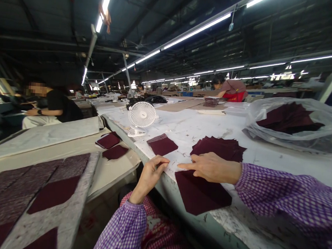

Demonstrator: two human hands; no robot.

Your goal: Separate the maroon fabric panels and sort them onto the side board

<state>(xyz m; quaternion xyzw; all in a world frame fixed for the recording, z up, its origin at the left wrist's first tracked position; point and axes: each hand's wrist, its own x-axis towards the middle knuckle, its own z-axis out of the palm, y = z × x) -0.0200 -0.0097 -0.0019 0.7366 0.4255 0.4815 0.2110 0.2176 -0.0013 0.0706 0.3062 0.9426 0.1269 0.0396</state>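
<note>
My left hand (150,175) is raised at the near table edge, thumb and forefinger tips brought together. Whatever they pinch, if anything, is too small to make out. Over the top edge of a dark maroon fabric piece (203,197) lies my right hand (212,167), its forefinger stretched out to the left and its thumb lower, near the cloth. That piece hangs partly over the table edge. Just behind the right hand is a fanned stack of maroon fabric pieces (218,146). A single maroon piece with a patterned top strip (163,144) rests beyond my left hand.
A small white fan (142,114) stands on the white-covered table (189,120). At right is a clear plastic bag (252,126) holding maroon pieces (291,117). On the left, a lower board (73,205) carries more pieces (55,194). A person (62,106) sits far left.
</note>
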